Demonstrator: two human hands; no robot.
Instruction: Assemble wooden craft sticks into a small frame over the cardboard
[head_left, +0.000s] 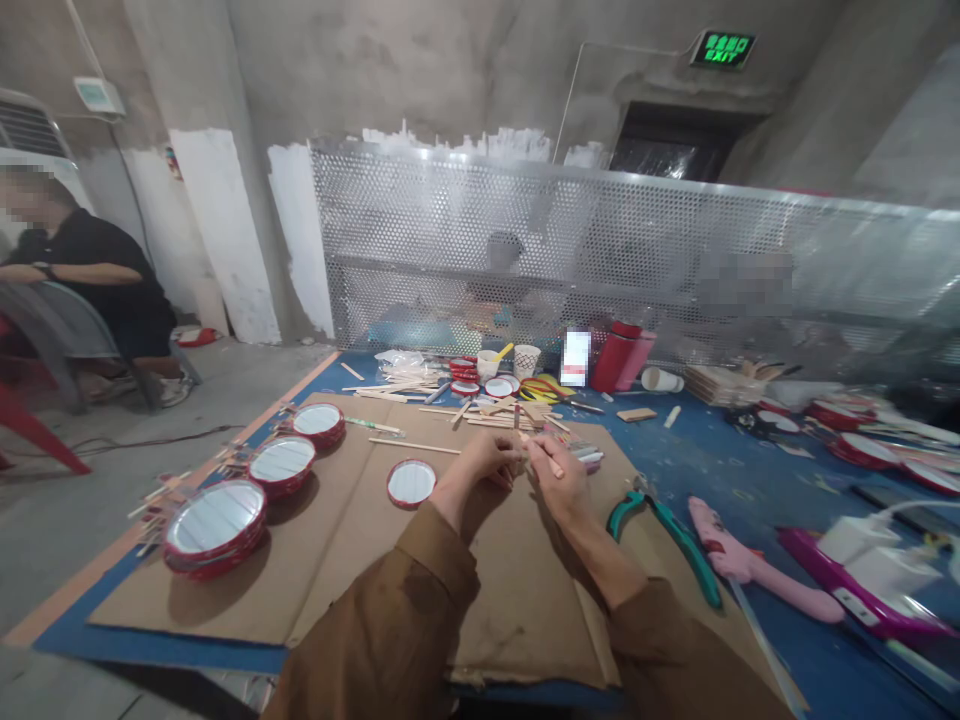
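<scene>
Left hand (480, 462) curled, grip hidden, just beside right hand (562, 482), wooden stick (553, 465) pinched in fingertips for close control. Cardboard sheet (337, 565) underneath as work surface; red-rimmed disc (412, 483) near left hand, within reach.

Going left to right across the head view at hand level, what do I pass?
Red-rimmed round mirror → smaller red-rimmed round mirror → left hand → right hand with wooden craft stick → green-handled pliers → pink plastic tool → magenta plastic tool
</scene>
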